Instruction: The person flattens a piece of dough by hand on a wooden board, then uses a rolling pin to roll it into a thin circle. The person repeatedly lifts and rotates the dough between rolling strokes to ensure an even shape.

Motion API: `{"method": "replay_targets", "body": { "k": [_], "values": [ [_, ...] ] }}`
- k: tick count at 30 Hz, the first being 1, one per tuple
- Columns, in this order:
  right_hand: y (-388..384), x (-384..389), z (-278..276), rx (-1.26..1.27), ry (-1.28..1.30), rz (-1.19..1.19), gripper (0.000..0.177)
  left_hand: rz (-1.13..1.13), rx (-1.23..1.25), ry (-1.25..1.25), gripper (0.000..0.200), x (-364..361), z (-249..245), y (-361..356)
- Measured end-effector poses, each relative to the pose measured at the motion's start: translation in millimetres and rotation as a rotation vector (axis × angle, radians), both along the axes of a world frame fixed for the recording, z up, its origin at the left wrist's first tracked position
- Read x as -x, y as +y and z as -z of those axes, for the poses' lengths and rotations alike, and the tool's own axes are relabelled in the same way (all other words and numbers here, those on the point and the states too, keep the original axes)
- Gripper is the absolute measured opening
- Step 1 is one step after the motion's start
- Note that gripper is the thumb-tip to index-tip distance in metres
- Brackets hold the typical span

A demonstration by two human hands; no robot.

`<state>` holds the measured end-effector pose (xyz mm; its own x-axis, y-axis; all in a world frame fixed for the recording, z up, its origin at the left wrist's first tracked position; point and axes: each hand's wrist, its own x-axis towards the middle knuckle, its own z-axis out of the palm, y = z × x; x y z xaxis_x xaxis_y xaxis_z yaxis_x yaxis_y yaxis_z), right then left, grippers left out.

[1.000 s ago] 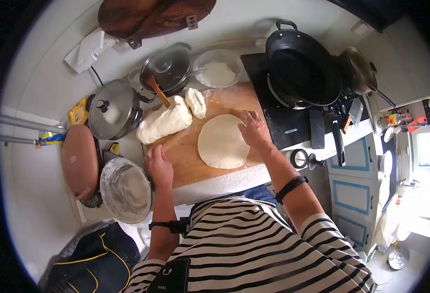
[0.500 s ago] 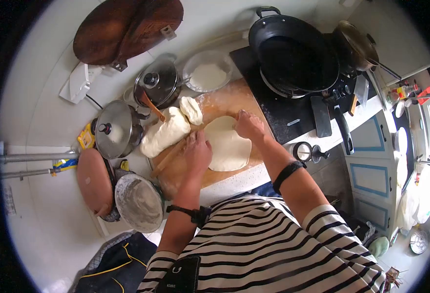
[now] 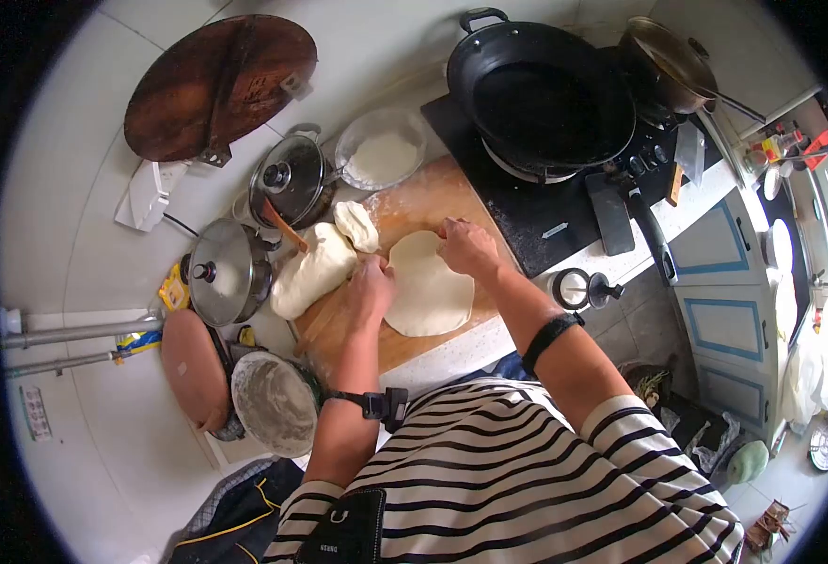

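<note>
A flat sheet of dough (image 3: pixel 427 293) lies on the floured wooden board (image 3: pixel 433 195). My left hand (image 3: pixel 371 288) is at its left edge, fingers curled closed; whether they pinch the dough is hidden. At the upper right edge of the sheet is my right hand (image 3: pixel 467 246), its fingers closed on the edge. A thick log of dough (image 3: pixel 314 271) rests left of my left hand, with a smaller dough piece (image 3: pixel 356 227) beside its upper end. The orange-brown handle (image 3: pixel 285 226) of a tool reaches over the log.
Behind the board stand a bowl of flour (image 3: pixel 382 158) and a lidded pot (image 3: pixel 289 179). Another lidded pot (image 3: pixel 223 273) and a floury basin (image 3: pixel 275 402) are at the left. A black wok (image 3: pixel 543 103) sits on the stove to the right, near a cleaver (image 3: pixel 611 214).
The view has shifted slightly. My left hand has moved up along the sheet's left edge, and its fingers have curled in. My right hand stays at the upper right edge.
</note>
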<state>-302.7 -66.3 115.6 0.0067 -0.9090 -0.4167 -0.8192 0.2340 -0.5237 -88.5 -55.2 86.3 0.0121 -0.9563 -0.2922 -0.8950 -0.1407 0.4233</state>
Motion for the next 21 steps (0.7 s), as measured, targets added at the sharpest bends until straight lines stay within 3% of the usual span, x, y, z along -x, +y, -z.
{"method": "replay_targets", "body": {
  "k": [5,8,11,15,18,21],
  "values": [
    [5,-14,5,0.361,0.052,-0.27,0.053,0.168,0.147,0.26,0.013,-3,-17,20],
    [-2,-27,11,0.565,0.136,-0.617,0.062,0.244,0.215,0.299,0.011,-2,-33,31],
    [-23,-31,-1,0.241,0.139,-0.853,0.048,0.229,0.183,0.333,0.014,1,-51,44],
    [-27,-31,-6,0.238,0.218,-0.88,0.033,0.0,0.199,0.51,0.024,-6,-26,55],
    [-27,-29,6,0.35,0.143,-0.864,0.03,0.242,0.616,0.088,0.03,-18,13,59],
    [-25,-26,11,0.387,0.049,-0.84,0.029,0.176,0.522,0.074,0.031,-19,23,56]
  ]
}}
